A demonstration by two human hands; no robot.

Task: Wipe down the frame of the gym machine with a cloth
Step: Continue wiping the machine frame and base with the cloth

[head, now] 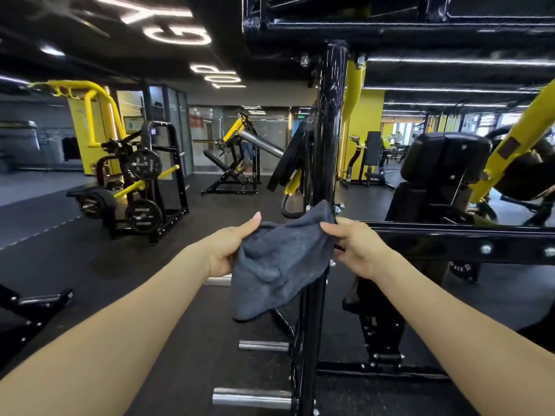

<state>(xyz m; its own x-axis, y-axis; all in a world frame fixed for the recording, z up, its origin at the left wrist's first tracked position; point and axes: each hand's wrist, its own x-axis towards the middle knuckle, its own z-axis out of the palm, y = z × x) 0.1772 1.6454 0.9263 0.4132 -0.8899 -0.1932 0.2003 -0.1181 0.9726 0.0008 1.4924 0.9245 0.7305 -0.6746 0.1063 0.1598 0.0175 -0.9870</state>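
Cloth [279,259], a grey towel, hangs bunched between both hands right in front of the black upright post [329,130] of the machine frame, its top corner just touching the post. At nine o'clock of it the left hand [231,250] grips one edge, thumb on top; at three o'clock the right hand [357,247] pinches the other edge beside the horizontal black bar [450,240]. Wiping looks barely begun; I'd say she is readying the towel. Next it needs pressing flat on the post and drawing along it. Chrome plate pegs [252,397] stick out at six o'clock; a loaded yellow plate machine [129,163] stands far off at ten.
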